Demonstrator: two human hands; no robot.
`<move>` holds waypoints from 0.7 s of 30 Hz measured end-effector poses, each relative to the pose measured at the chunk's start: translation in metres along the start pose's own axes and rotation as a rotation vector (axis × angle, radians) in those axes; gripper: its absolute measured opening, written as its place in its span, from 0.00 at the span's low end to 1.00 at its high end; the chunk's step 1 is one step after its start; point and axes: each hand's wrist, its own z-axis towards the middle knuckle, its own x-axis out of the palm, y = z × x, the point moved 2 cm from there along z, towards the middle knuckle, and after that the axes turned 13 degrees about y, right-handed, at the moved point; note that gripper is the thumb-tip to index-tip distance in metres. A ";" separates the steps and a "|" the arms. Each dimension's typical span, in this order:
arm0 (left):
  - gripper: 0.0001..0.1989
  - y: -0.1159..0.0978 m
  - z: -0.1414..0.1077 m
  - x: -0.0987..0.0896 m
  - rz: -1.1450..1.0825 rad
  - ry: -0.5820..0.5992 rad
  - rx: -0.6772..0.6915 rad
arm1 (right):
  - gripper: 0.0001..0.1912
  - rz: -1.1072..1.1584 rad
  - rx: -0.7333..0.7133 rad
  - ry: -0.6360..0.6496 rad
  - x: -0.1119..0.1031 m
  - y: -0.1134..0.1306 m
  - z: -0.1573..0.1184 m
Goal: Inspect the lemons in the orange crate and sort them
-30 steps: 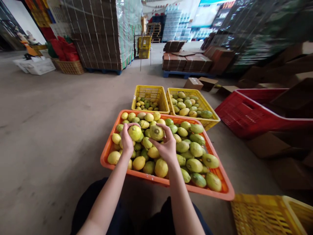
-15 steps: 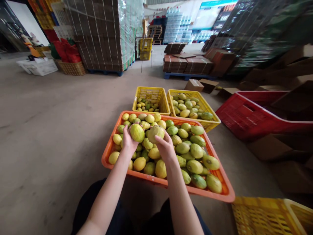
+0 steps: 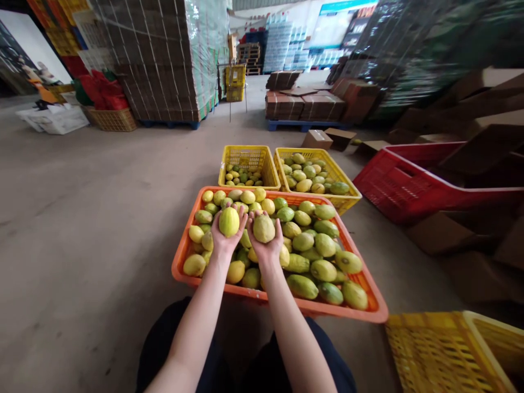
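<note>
My left hand lies palm up and cradles a bright yellow-green oval fruit, its fingers spread behind it. Close beside it, my right hand also faces up, with a paler, rounder, duller green fruit resting in the palm and the fingers curved around its sides. Both hands are above a wide orange crate filled with similar fruit. Yellower, rounder pieces lie mostly on its left side; greener, longer ones like the green fruit lie on the right. My forearms hide part of the front.
Behind the orange crate stand two yellow crates holding more fruit. A red crate with cardboard sits to the right, and another yellow crate is at lower right. Flattened cartons lie on a blue pallet; a wrapped stack stands at back left.
Both hands have turned palm up, so the fruits now rest in the palms. My right hand has come lower and nearer to my left. The view has shifted slightly to the right.
</note>
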 end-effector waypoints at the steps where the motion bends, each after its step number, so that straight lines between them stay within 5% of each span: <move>1: 0.17 0.001 0.001 -0.001 -0.006 -0.011 0.014 | 0.19 0.000 -0.019 -0.009 -0.001 0.000 0.000; 10: 0.14 0.005 0.000 -0.003 0.119 -0.047 0.034 | 0.18 -0.095 -0.111 -0.047 0.006 0.006 -0.003; 18: 0.17 0.002 0.006 -0.014 0.163 -0.018 0.026 | 0.12 0.241 -0.041 -0.165 0.009 -0.003 0.002; 21: 0.18 0.001 0.009 -0.020 0.075 -0.059 -0.003 | 0.10 0.092 -0.013 -0.195 0.003 -0.012 0.004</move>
